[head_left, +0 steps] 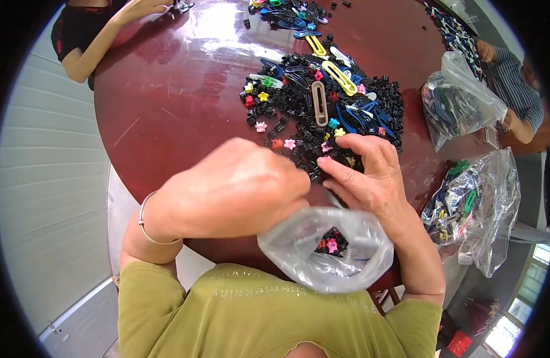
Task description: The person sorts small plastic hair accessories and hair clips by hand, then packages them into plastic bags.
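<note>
Reaching to clip pile point(298, 113) ahead, R hand point(375, 184) w/ fingers parted; L hand point(233, 188) curled, can't tell if gripping; plastic bag point(290, 247) below

Glossy dark-red round table point(149, 125) mid-view. Person in black short-sleeved top point(78, 37) at its upper-left edge; person in grey striped shirt point(517, 92) on the right. White ribbed wall point(54, 161) left, pale latched panel point(87, 316) below it. Bright multi-pane window point(521, 308) lower right, bright-red object point(459, 344) near it, too small to identify.
</note>
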Demonstrator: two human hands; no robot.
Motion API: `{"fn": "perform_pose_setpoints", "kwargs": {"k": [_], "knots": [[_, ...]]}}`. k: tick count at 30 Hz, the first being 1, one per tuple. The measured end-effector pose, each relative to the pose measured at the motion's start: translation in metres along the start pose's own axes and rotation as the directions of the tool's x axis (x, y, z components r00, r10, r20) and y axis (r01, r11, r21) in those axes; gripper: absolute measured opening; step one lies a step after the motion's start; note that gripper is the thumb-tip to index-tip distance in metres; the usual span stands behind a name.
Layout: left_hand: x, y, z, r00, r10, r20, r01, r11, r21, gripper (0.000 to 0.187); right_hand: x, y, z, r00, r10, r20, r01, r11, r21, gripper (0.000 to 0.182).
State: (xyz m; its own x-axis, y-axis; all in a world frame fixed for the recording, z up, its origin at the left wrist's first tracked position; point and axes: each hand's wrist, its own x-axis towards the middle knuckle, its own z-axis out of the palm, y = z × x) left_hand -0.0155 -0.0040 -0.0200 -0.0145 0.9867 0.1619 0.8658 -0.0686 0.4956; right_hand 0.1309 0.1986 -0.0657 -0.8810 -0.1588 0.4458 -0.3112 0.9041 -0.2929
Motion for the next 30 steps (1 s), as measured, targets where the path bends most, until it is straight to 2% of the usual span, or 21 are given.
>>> {"fn": "perform_pose_setpoints", "kwargs": {"k": [2,5,8,9,12,14,15,16,17,20,24,26,29,30], "knots": [[0.0,0.007,0.003,0.999,0.041,0.024,-0.037,0.989,-0.144,0.015,-0.001,-0.002,0.001,1.0,-0.012,0.0,0.012,1.0,-0.003,0.036],[0.001,0.008,0.0,0.997,0.033,0.074,-0.021,0.987,-0.161,0.015,-0.001,-0.002,0.002,1.0,-0.011,-0.026,0.011,1.0,0.004,0.035],[0.003,0.002,-0.001,0.999,-0.042,-0.035,0.041,0.999,-0.028,0.014,-0.005,0.003,0.009,0.998,-0.004,-0.068,0.008,0.999,0.051,0.034],[0.005,0.0,0.0,0.995,-0.093,-0.04,0.094,0.995,0.026,0.014,-0.005,0.003,0.009,0.997,-0.003,-0.083,0.007,0.999,0.051,0.033],[0.007,-0.006,0.007,0.99,-0.125,-0.06,0.133,0.979,0.153,0.016,-0.004,0.003,0.008,0.992,0.018,-0.125,-0.01,0.998,0.061,0.032],[0.008,-0.003,0.01,0.991,-0.116,-0.062,0.123,0.983,0.137,0.017,-0.004,0.006,0.004,0.988,0.05,-0.147,-0.039,0.996,0.079,0.031],[0.009,-0.001,0.011,0.992,-0.111,-0.064,0.118,0.985,0.129,0.018,-0.003,0.004,-0.003,0.986,0.097,-0.134,-0.082,0.99,0.116,0.031],[0.011,-0.002,0.013,0.993,-0.083,-0.082,0.093,0.989,0.117,0.018,-0.002,0.001,-0.006,0.967,0.217,-0.131,-0.172,0.941,0.293,0.03],[0.012,-0.002,0.016,0.993,-0.058,-0.1,0.068,0.992,0.105,0.018,-0.001,-0.001,-0.014,0.954,0.274,-0.123,-0.203,0.89,0.407,0.028],[0.014,-0.005,0.025,0.991,0.006,-0.132,0.01,0.993,0.116,0.018,0.0,-0.011,-0.042,0.916,0.4,-0.01,-0.264,0.623,0.736,0.025],[0.016,-0.006,0.03,0.994,0.018,-0.111,-0.001,0.988,0.153,0.018,0.002,-0.014,-0.06,0.994,0.105,0.037,-0.093,0.606,0.79,0.029],[0.016,-0.006,0.032,0.992,0.011,-0.126,0.011,0.985,0.174,0.018,0.004,-0.016,-0.06,0.989,0.143,0.041,-0.124,0.637,0.761,0.025],[0.017,-0.006,0.035,0.988,0.026,-0.151,0.003,0.982,0.186,0.019,-0.003,-0.01,-0.042,0.899,0.436,0.038,-0.352,0.668,0.656,0.016],[0.017,-0.007,0.035,0.986,0.034,-0.161,-0.004,0.982,0.187,0.019,-0.003,-0.004,-0.031,0.908,0.417,-0.035,-0.321,0.747,0.582,0.016]]}}
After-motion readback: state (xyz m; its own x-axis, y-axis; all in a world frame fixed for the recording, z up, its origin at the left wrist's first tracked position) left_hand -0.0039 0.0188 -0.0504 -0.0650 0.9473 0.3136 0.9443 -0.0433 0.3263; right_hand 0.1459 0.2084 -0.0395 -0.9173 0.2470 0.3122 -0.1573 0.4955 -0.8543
